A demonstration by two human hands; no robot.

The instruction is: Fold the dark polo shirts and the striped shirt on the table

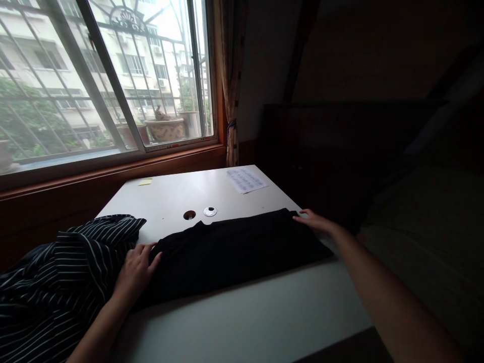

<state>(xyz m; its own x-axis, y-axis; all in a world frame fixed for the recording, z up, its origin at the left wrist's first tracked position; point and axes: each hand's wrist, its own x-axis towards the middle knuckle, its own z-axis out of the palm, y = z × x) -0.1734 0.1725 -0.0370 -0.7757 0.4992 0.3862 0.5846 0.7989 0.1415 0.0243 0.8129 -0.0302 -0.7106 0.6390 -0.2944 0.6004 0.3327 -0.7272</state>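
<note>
A black garment (234, 252) lies folded into a long flat strip across the white table. My left hand (136, 267) is at its left end, thumb over the cloth and fingers at the far edge, closed on it. At the far right corner, my right hand (317, 223) has that edge between thumb and fingers. The cloth's exact kind cannot be made out. A dark shirt-like cloth with white stripes (79, 262) lies crumpled beside my left hand, partly behind my forearm.
The white table (242, 322) has a round hole (189, 215) and a round metal-looking cap (210, 212). Printed paper (246, 180) lies at the back right, a yellow note (145, 181) at the back left. A barred window (159, 75) and a tied curtain (231, 91) stand beyond.
</note>
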